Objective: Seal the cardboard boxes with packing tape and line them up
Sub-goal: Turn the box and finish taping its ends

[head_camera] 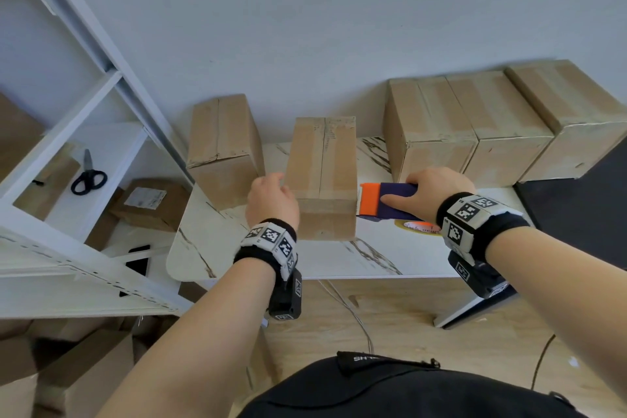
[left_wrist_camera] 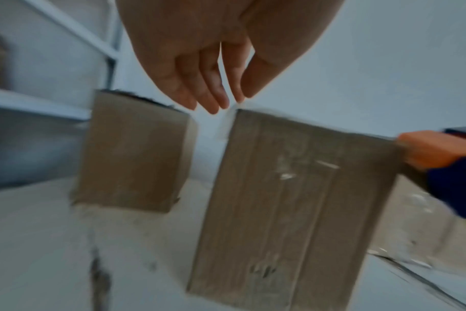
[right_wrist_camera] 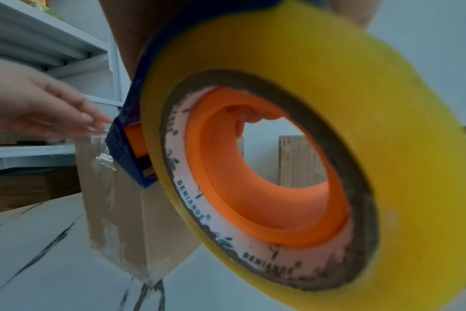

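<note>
From the head view, the tape dispenser (head_camera: 390, 201) is being gripped by the right hand (head_camera: 436, 192) against the middle box (head_camera: 322, 176) on the table (head_camera: 339, 261). In the left wrist view, the left hand (left_wrist_camera: 213, 63) is being held slack and empty, fingertips (left_wrist_camera: 213, 107) by the box's corner. In the right wrist view, the tape roll (right_wrist_camera: 333, 84) is being shown beside the box.

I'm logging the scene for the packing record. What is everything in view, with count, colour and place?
centre box: one, brown, taped, mid table.
left box: one, brown, beside the centre box.
row of boxes: three, brown, against the wall on the right.
tape dispenser: one, blue and orange, at the centre box's right edge.
tape roll: one, yellow, on the dispenser.
table: one, white marbled.
scissors: one pair, black-handled, on the white shelf.
left hand: at the centre box's near left corner, fingers relaxed.
right hand: grips the dispenser.
</note>
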